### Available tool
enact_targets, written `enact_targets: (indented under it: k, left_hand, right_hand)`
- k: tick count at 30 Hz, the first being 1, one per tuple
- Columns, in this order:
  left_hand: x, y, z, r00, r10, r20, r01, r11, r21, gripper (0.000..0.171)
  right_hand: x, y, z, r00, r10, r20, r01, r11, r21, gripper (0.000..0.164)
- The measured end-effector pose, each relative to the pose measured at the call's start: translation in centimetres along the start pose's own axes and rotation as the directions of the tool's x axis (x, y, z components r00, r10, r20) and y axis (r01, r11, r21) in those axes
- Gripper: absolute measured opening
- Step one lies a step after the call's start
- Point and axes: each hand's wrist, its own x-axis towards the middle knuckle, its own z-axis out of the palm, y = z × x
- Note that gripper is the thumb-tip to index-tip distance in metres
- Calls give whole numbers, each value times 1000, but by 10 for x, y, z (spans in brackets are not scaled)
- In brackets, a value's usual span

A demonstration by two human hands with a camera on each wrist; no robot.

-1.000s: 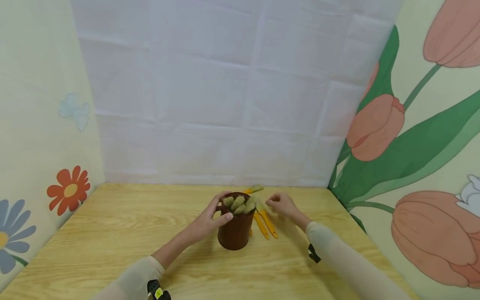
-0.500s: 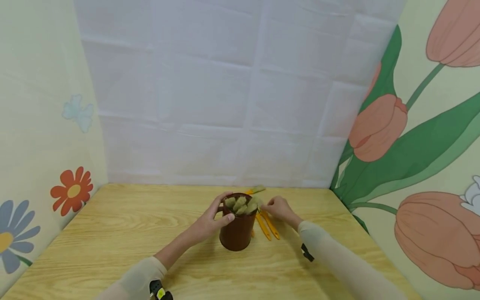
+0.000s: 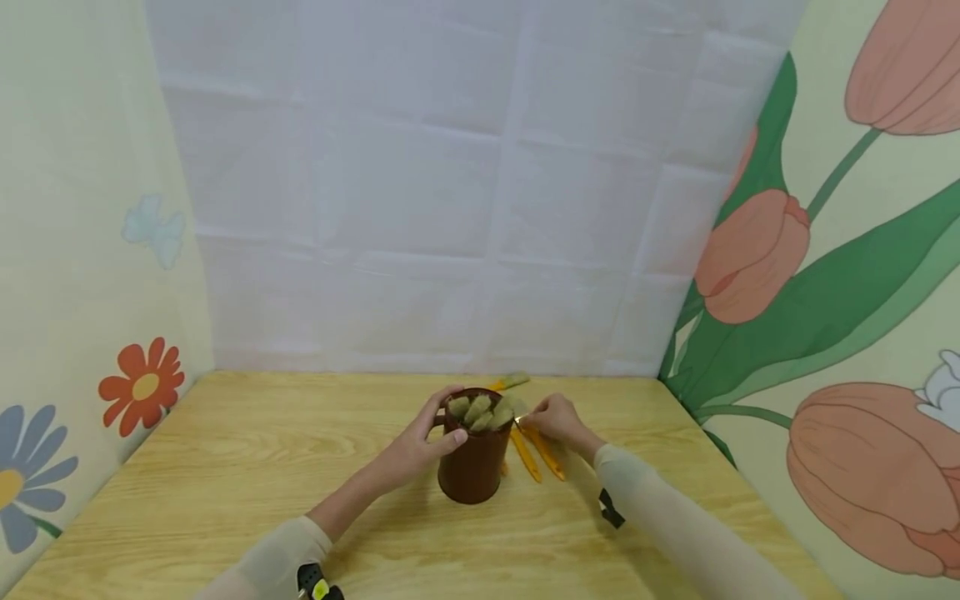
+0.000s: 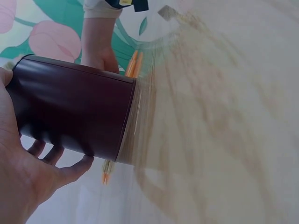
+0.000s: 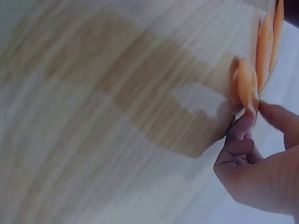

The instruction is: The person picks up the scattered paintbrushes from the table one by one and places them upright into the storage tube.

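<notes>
My left hand holds a dark brown mug by its upper left side, thumb near the rim. Beige bristle heads fill the mug's mouth. In the left wrist view, my fingers spread along the mug's dark wall. Just right of the mug, my right hand pinches an orange-handled paintbrush. In the right wrist view, thumb and finger meet near the neck of its orange handle; its bristle end is mostly hidden there. Another orange handle lies beside it on the table.
Behind the mug lies one more orange-handled brush with pale bristles. Everything stands on a wood-grain table. A white sheet hangs at the table's back edge, with flower-printed panels along both sides.
My right hand has moved slightly left and down to the brush, and its fingers have taken hold of it. The handle's end has shifted a little right. My left hand keeps holding the mug.
</notes>
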Motion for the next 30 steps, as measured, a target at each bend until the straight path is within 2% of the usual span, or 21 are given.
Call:
enact_targets:
  k: [5, 13, 20, 25, 30]
  left_hand:
    - [1, 0, 2, 1000, 20, 6, -20, 1000, -15, 66]
    - [3, -1, 3, 1000, 18, 10, -18, 1000, -24, 66]
    - [4, 0, 5, 1000, 21, 10, -21, 999, -35, 67]
    - [4, -5, 3, 1000, 19, 23, -18, 999, -41, 66]
    - [1, -7, -2, 1000, 1, 14, -1, 1000, -26, 64]
  right_hand:
    - [-1, 4, -3, 999, 42, -2, -41, 995, 88, 13]
    - [-8, 5, -14, 999, 31, 24, -36, 979, 202, 10]
    - [-11, 2, -28, 998, -48, -34, 55, 969, 240, 13]
    - [-13, -4, -39, 996, -75, -51, 85, 963, 254, 14]
    - [-14, -19, -48, 984, -157, -79, 175, 929, 326, 24]
